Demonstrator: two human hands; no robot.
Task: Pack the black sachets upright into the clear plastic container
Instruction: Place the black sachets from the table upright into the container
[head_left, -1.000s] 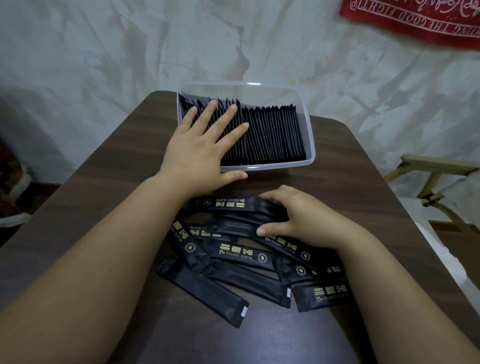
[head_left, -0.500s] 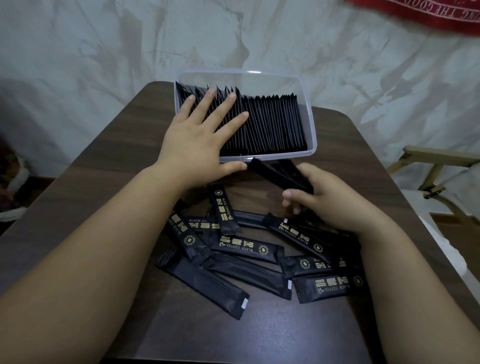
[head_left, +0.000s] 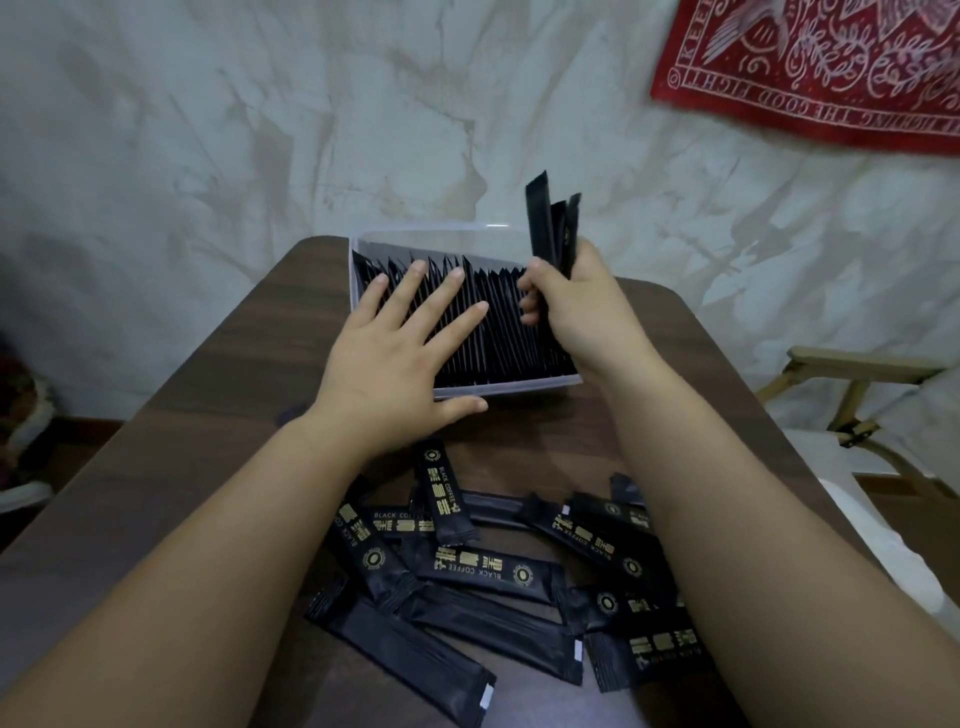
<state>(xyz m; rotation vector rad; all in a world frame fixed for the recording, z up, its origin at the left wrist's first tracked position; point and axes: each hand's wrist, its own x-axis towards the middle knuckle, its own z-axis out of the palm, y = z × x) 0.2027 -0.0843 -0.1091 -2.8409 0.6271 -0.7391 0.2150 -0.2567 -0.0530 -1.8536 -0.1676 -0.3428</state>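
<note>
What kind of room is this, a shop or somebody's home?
Probably a room in a home: a wooden table by a patchy wall, a red printed cloth hanging on it, a wooden chair frame beside.

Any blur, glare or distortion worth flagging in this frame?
Head view: dim, even light; glare spot on the clear container at its far rim; wide-angle stretching toward the corners; gold print on the loose sachets reads sharp; held sachets fairly crisp; red cloth lettering slightly smeared.

Dim, flat room light.
Faint glare on the container rim (head_left: 488, 226); wide-angle bending at edges, red cloth (head_left: 810, 67) slightly blurred.
</note>
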